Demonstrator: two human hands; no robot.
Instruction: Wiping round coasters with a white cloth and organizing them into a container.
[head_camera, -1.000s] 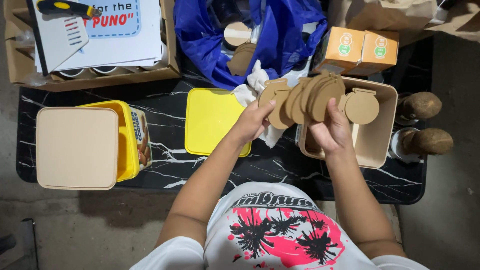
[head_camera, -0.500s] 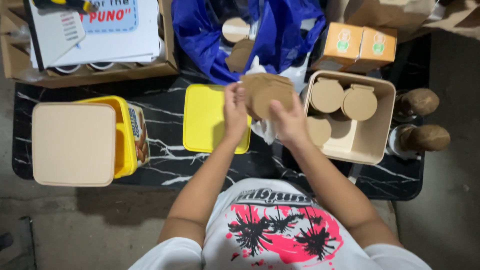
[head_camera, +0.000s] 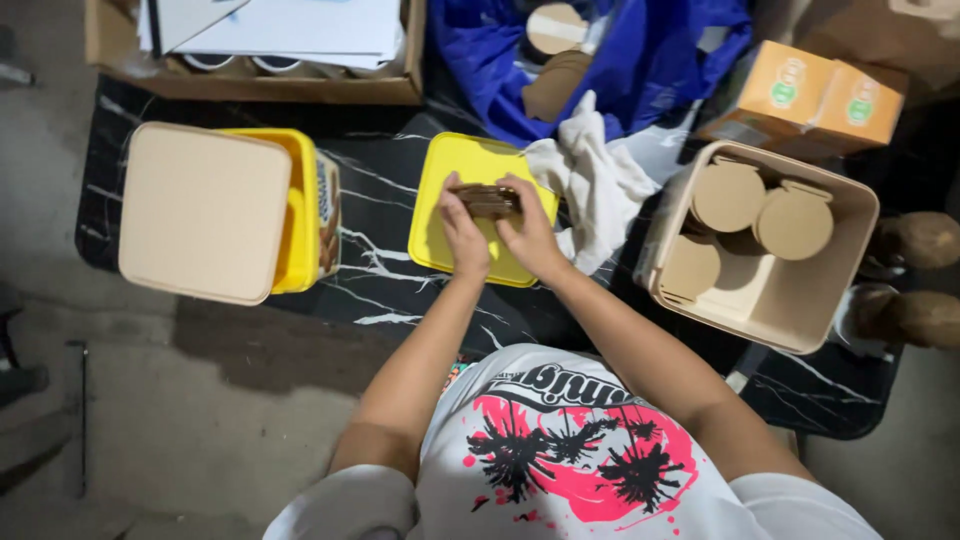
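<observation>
Both hands, left hand (head_camera: 462, 232) and right hand (head_camera: 530, 235), grip a stack of brown discs (head_camera: 487, 200) between them, pressed together over the yellow lid (head_camera: 450, 170). Half a second ago the discs were fanned higher, near the white cloth (head_camera: 595, 185); now they are squared up and lower. Right of the cloth, the beige tub (head_camera: 800, 315) holds more discs. Beyond lies the blue bag (head_camera: 660, 70).

Brown discs (head_camera: 487, 199) appeared matt cardboard. Yellow lid (head_camera: 440, 215) was smooth plastic. Counter (head_camera: 370, 290) showed glossy black marble veining. White cloth (head_camera: 600, 185) lay crumpled, soft.
</observation>
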